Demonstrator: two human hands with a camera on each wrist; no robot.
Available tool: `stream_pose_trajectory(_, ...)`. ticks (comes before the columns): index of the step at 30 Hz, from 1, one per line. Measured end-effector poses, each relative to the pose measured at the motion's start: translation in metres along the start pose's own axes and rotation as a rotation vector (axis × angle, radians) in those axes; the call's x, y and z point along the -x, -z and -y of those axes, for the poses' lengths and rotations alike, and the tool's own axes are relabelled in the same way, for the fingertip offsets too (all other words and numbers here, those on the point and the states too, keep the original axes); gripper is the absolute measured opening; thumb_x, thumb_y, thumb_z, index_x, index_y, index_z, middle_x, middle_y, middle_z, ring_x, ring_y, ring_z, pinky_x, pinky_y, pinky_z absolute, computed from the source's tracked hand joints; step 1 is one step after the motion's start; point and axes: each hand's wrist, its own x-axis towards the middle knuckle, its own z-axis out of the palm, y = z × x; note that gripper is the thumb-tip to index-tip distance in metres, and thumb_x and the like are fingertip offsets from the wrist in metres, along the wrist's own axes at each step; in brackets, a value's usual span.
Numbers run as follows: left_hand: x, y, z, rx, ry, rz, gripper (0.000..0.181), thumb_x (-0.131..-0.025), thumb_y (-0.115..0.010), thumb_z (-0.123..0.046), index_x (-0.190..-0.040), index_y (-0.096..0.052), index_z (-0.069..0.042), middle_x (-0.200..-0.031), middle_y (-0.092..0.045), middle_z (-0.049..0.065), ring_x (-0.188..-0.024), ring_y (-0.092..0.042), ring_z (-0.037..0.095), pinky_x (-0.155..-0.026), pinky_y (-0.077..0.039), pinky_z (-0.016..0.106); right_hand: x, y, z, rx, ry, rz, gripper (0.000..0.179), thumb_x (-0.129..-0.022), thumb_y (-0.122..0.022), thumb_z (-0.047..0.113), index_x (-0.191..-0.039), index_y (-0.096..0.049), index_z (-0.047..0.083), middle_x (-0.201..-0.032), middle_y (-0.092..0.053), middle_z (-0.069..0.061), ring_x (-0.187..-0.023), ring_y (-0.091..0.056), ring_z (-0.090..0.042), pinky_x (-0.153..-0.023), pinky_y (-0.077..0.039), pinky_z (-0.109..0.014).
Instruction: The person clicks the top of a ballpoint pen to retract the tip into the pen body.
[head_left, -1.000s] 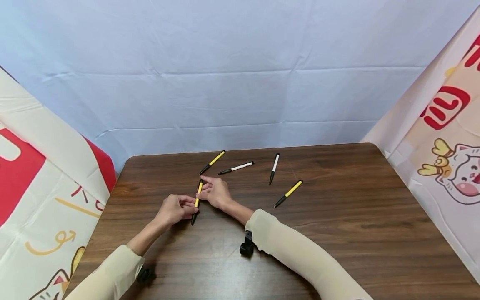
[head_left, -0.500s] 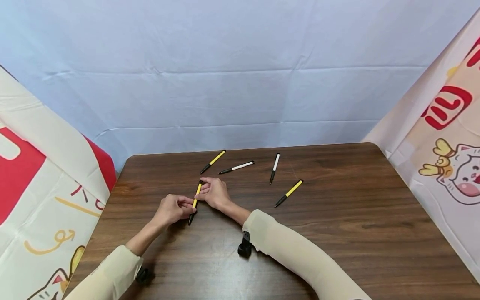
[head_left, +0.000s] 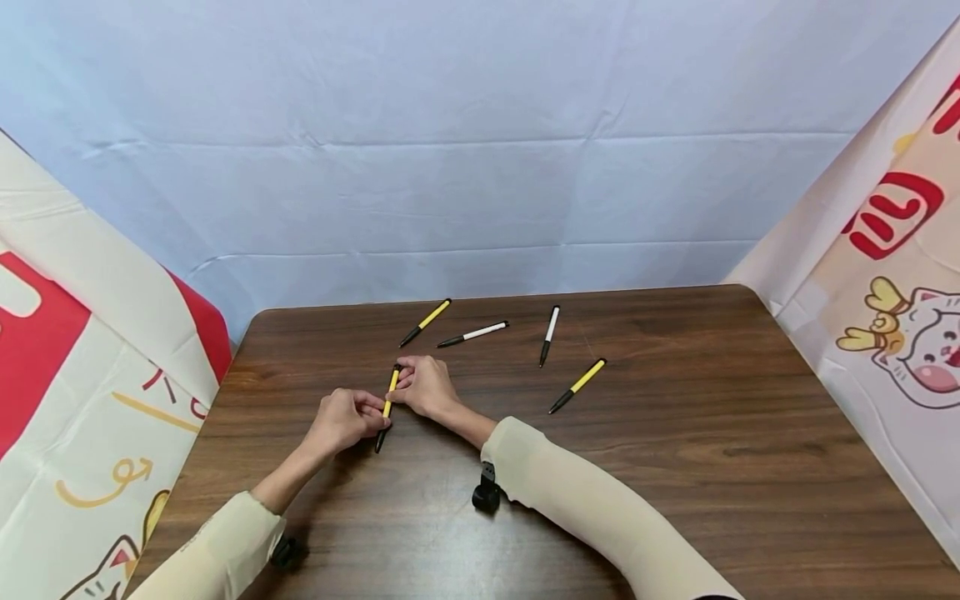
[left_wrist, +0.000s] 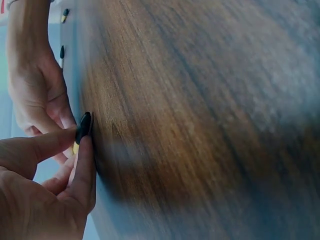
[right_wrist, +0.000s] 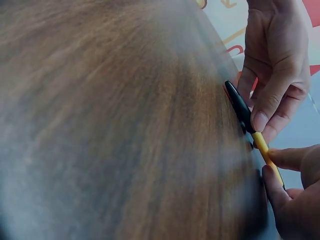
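Yellow pen (head_left: 388, 403) toward the table's ten o'clock, black tip pointing to seven, pinched at two places. My left hand (head_left: 342, 419), at its eight o'clock, clamps the black front part between thumb and fingers; my right hand (head_left: 427, 388), at two o'clock, pinches the yellow barrel farther up. Cannot tell whether it touches the wooden table (head_left: 690, 467). Outward from it: second yellow pen (head_left: 431, 318) near, at one o'clock; white pen (head_left: 482, 332) at two; another white pen (head_left: 551, 329) between two and three; third yellow pen (head_left: 583, 380) at three.
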Motion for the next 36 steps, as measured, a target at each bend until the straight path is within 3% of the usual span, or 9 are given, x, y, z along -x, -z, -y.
stream_pose_trajectory(10,0.001,0.001,-0.001,-0.078,-0.040,-0.022,0.017,-0.084,-0.088,-0.010,-0.098,-0.081,-0.003,-0.078,-0.077,0.000,-0.066,-0.067,0.004,-0.062,-0.050,0.019,-0.003,-0.003,0.000,0.040,0.007,-0.010,0.056,-0.078,-0.095,0.009,-0.127,-0.073,-0.004,-0.092,-0.078,-0.006,-0.075,-0.070,-0.006,-0.071,-0.058,-0.018)
stream_pose_trajectory(21,0.002,0.003,-0.003,-0.098,-0.050,-0.024,0.019,-0.084,-0.088,-0.012,-0.099,-0.081,-0.002,-0.079,-0.077,0.000,-0.069,-0.067,0.005,-0.066,-0.052,0.020,-0.001,-0.003,-0.002,0.000,0.010,-0.009,0.051,-0.080,-0.094,0.009,-0.125,-0.074,-0.003,-0.093,-0.077,-0.007,-0.077,-0.073,-0.008,-0.071,-0.059,-0.020)
stream_pose_trajectory(36,-0.008,0.011,0.001,-0.144,-0.104,-0.020,0.021,-0.088,-0.085,-0.015,-0.102,-0.080,-0.001,-0.080,-0.076,-0.002,-0.071,-0.066,0.006,-0.066,-0.051,0.022,-0.003,0.020,-0.009,-0.046,0.024,-0.051,0.050,-0.081,-0.094,0.012,-0.125,-0.074,-0.002,-0.101,-0.079,-0.010,-0.085,-0.077,-0.013,-0.077,-0.061,-0.022)
